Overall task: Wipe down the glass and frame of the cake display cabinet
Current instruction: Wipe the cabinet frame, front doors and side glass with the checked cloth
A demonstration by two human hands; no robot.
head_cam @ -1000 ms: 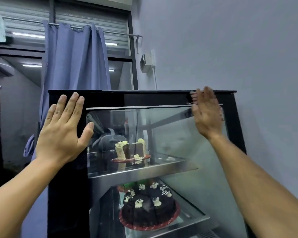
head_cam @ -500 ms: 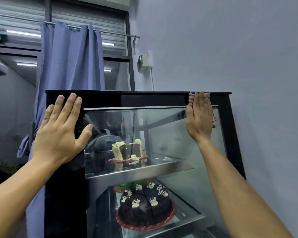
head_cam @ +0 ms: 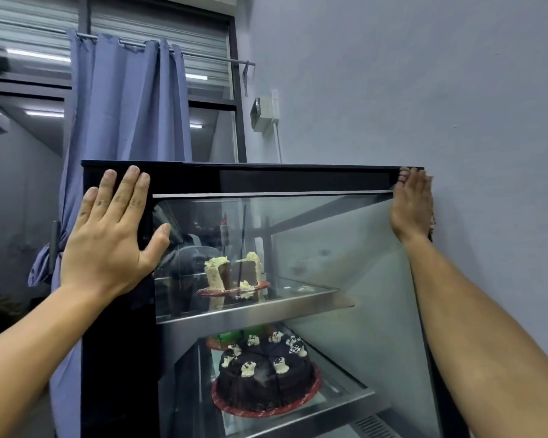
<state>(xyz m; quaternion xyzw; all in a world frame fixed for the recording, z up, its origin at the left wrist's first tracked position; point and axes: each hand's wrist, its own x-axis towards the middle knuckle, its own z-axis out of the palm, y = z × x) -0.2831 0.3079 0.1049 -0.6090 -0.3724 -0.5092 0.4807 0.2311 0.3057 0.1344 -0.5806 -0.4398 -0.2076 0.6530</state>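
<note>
The cake display cabinet has a black frame (head_cam: 266,178) and a glass front (head_cam: 345,248). My left hand (head_cam: 108,241) lies flat on the frame's upper left post, fingers spread, holding nothing. My right hand (head_cam: 412,207) presses against the frame's upper right corner, next to the wall. A reddish cloth (head_cam: 432,223) peeks out from under its palm and fingertips; most of the cloth is hidden by the hand.
Inside, a partly cut cake (head_cam: 231,273) stands on the upper shelf and a chocolate cake (head_cam: 263,374) on the lower one. A blue curtain (head_cam: 124,105) hangs behind the cabinet's left side. A grey wall (head_cam: 440,90) with a small box (head_cam: 263,113) adjoins on the right.
My right hand slid with the cloth to the right along the top of the glass, reaching the frame's upper right corner. My left hand stayed on the left post.
</note>
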